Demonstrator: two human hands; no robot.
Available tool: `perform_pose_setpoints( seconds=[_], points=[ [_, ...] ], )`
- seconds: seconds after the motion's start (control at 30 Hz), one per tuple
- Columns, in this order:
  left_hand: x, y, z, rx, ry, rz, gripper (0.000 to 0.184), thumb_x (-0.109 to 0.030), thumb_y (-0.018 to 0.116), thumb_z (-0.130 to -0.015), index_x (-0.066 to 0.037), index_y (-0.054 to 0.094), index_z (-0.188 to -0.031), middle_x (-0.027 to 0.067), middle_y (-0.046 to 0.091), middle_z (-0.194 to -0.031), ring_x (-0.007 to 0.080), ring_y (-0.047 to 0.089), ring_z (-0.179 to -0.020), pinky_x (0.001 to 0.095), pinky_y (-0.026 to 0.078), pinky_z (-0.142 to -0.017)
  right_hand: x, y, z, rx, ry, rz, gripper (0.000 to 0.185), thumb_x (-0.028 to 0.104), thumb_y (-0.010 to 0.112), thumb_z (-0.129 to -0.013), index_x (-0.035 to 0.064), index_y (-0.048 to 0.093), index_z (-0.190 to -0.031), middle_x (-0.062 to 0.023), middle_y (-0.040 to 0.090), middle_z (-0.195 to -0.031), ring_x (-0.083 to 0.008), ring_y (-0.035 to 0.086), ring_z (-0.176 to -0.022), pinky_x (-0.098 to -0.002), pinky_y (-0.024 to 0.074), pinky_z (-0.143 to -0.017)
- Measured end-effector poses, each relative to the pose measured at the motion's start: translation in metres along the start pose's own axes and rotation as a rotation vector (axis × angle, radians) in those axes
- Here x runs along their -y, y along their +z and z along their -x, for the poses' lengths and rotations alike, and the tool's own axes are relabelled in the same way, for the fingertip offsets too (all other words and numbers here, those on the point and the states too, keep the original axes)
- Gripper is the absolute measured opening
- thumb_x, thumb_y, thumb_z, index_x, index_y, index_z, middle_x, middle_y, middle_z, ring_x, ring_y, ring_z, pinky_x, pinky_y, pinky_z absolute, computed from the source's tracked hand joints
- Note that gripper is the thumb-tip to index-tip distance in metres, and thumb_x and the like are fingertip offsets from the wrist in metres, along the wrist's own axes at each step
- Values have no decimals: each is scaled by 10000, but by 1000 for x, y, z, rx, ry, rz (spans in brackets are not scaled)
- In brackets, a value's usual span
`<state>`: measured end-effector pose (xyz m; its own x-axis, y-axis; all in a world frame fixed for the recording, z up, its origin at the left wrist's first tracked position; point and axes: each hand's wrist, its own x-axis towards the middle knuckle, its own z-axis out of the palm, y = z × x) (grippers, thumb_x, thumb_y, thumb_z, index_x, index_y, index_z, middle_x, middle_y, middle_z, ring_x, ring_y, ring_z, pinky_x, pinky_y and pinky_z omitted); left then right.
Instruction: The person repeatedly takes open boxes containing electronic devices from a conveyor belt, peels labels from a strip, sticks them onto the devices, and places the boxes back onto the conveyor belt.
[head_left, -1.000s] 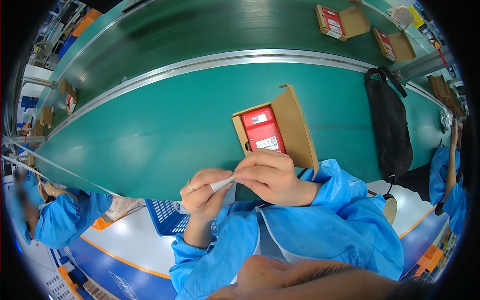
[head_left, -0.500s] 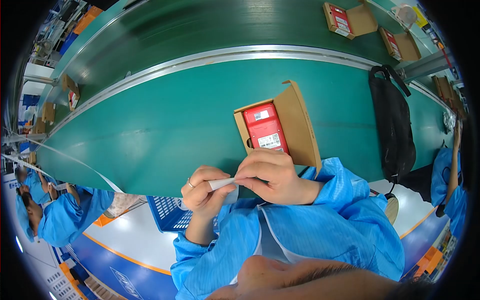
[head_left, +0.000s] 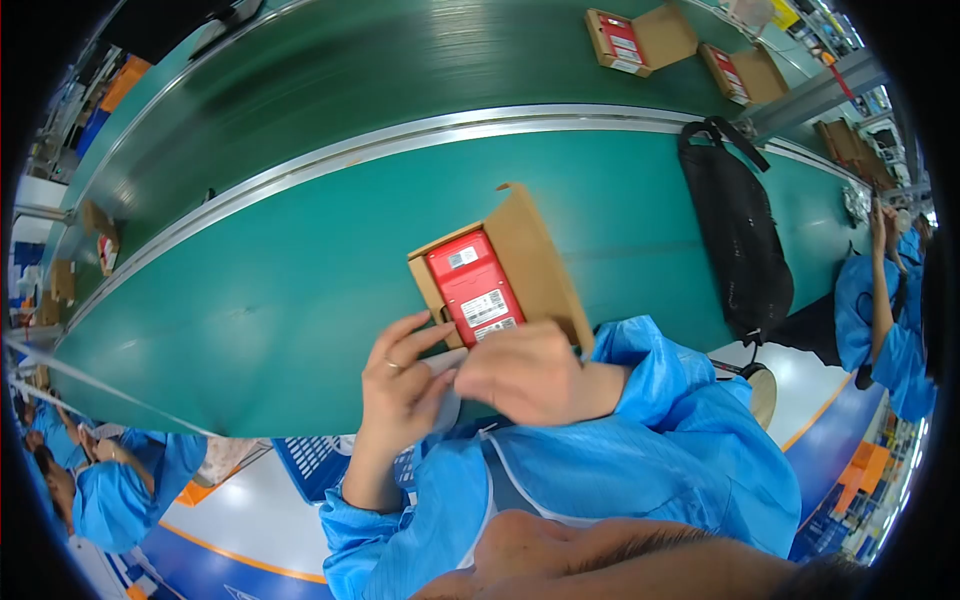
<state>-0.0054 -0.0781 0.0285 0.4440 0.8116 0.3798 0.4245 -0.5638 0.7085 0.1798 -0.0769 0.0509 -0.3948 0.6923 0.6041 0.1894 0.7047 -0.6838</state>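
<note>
My left hand [head_left: 400,375], with a ring on one finger, is closed on a whitish strip [head_left: 445,362] that looks like paper or film. Beside it, my right hand [head_left: 525,375] is smeared by motion. Its fingers look pinched together at the strip's edge, and what they hold is hidden. Just beyond both hands lies an open cardboard box [head_left: 545,265] with its lid folded to the right. Inside sits a red device [head_left: 475,280], bearing white printed labels [head_left: 485,307]. My right hand covers the near end of the box.
A long black bag [head_left: 740,235] lies to the right on the green table [head_left: 270,290]. Past a metal rail [head_left: 420,130], a conveyor [head_left: 400,60] carries more open boxes [head_left: 645,40]. A blue basket [head_left: 305,465] is below the edge. Co-workers in blue sit left and right.
The view has shifted, so the box and bag appear further left. My left hand has come up against the box's near corner with its fingers more extended. My right hand is moving fast.
</note>
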Motion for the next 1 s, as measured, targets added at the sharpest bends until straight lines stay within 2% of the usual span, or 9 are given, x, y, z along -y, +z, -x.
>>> perform_pose_setpoints(
  seconds=[0.03, 0.13, 0.2, 0.3, 0.43, 0.63, 0.73, 0.93, 1.0],
  points=[
    [-2, 7, -3, 25, 54, -105, 123, -108, 661, -696, -33, 657, -794, 98, 627, -1026, 317, 557, -1019, 418, 456, -827, -2, -9, -6, -52, 129, 11, 73, -5, 646, -722, 26, 621, -784, -107, 608, -699, -238, 597, -580, -314, 488, -518],
    [-10, 20, -8, 69, 154, -382, 171, -120, 671, -690, -55, 652, -847, 97, 630, -1022, 279, 573, -1001, 419, 465, -819, -23, -34, -7, -30, 510, 25, 36, 11, 633, -768, -10, 625, -797, -102, 620, -666, -156, 599, -571, -265, 478, -524],
    [-10, 22, -5, 65, 134, -360, 201, -91, 681, -661, -44, 649, -854, 86, 627, -1034, 295, 564, -1016, 442, 463, -831, -36, -44, -10, 45, 778, -34, 50, 29, 613, -794, -21, 620, -796, -87, 624, -639, -100, 583, -556, -238, 460, -521],
    [-10, 25, -5, 50, 114, -346, 225, -64, 694, -632, -33, 643, -848, 93, 622, -1044, 305, 569, -1006, 446, 476, -823, -41, -45, -17, 193, 751, 81, 65, 46, 623, -784, -18, 617, -787, -92, 618, -624, -122, 578, -533, -253, 450, -508],
    [-10, 27, -5, 24, 94, -320, 240, -51, 713, -598, -22, 632, -822, 127, 610, -1051, 313, 583, -982, 430, 498, -794, -43, -40, -21, 241, 685, 161, 74, 57, 642, -759, -10, 611, -763, -130, 606, -608, -206, 589, -521, -299, 444, -496],
    [-11, 25, -5, 43, 78, -320, 241, -62, 726, -576, -15, 622, -789, 146, 599, -1048, 318, 586, -980, 433, 497, -797, -43, -39, -21, 283, 678, 229, 75, 65, 647, -751, 0, 609, -748, -134, 611, -617, -247, 597, -536, -322, 441, -491],
    [-11, 25, -6, 48, 71, -316, 229, -62, 725, -577, -14, 616, -773, 145, 600, -1047, 318, 585, -983, 442, 490, -803, -41, -37, -23, 309, 746, 245, 101, 120, 615, -757, 29, 617, -712, -160, 620, -658, -321, 605, -624, -416, 470, -579],
    [-13, 24, -7, 62, 67, -327, 211, -63, 719, -582, -18, 607, -755, 139, 602, -1047, 314, 585, -991, 445, 469, -813, -43, -36, -22, 321, 734, 286, 94, 121, 616, -755, 33, 623, -723, -165, 622, -662, -324, 606, -620, -420, 474, -572],
    [-12, 23, -6, 70, 74, -346, 196, -72, 710, -596, -24, 602, -752, 131, 599, -1078, 310, 582, -987, 438, 463, -810, -45, -35, -19, 325, 698, 326, 83, 103, 624, -754, 26, 614, -727, -138, 621, -646, -289, 602, -583, -378, 462, -540]
  ],
)
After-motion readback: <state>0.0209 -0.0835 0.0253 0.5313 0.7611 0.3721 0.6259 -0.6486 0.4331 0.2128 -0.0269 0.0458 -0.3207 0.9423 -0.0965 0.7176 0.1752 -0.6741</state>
